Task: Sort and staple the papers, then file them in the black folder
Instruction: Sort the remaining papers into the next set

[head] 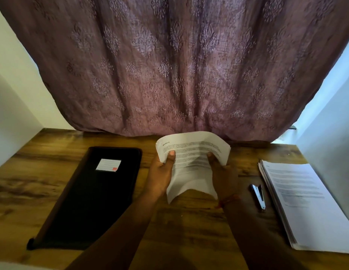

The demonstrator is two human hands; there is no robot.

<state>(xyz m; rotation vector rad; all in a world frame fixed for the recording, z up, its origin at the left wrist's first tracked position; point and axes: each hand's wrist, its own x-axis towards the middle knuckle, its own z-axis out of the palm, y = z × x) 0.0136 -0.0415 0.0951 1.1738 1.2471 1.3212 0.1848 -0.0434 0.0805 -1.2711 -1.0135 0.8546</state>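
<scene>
Papers [191, 162], a thin printed set, are held above the middle of a wooden desk [189, 221], bowed upward between 2 hands. The left hand [162, 172] grips their left edge with its thumb on top, and the right hand [221, 172] grips the right edge, fingers curled round it. A closed black folder [91, 201] with a white label lies to the left; a stapler [258, 196] and a paper stack [306, 207] lie to the right.
</scene>
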